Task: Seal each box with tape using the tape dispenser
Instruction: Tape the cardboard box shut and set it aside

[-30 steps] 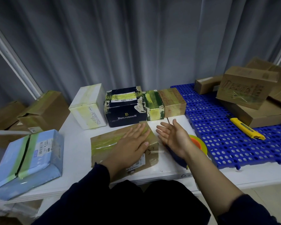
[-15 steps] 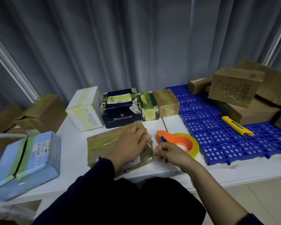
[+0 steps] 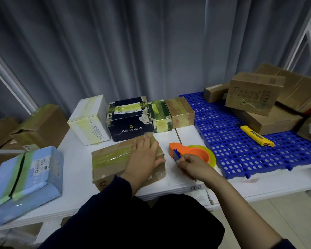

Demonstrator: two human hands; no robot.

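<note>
Brown box (image 3: pixel 111 159): lies flat on the white desk (image 3: pixel 79 168) right in front of the person, with yellowish tape running along its top.
Left hand (image 3: pixel 144 157): rests palm down on the right end of the brown box; its grip is spread, fingers straight and pointing away from the person.
Right hand (image 3: pixel 192 165): just right of the brown box; its grip is curled tight and pinches the tape dispenser at the near side, by the blue cutter.
Tape dispenser (image 3: pixel 196 152): orange, lying on the desk just right of the brown box, apart from it, a yellowish roll showing round its rim.
Behind the brown box: 4 boxes in a row, a white box (image 3: pixel 90 119), a dark box (image 3: pixel 131 121) with gold lettering, a green-taped box (image 3: pixel 160 115) and a small tan box (image 3: pixel 180 112).
Left of the brown box: a blue parcel (image 3: pixel 29 175) with green tape, at the desk's near edge.
Far right of the brown box: a blue perforated mat (image 3: pixel 232 144) carrying a yellow utility knife (image 3: pixel 255 134) and a pile of cardboard boxes (image 3: pixel 255 96).
Backdrop: a grey curtain (image 3: pixel 151 42).
</note>
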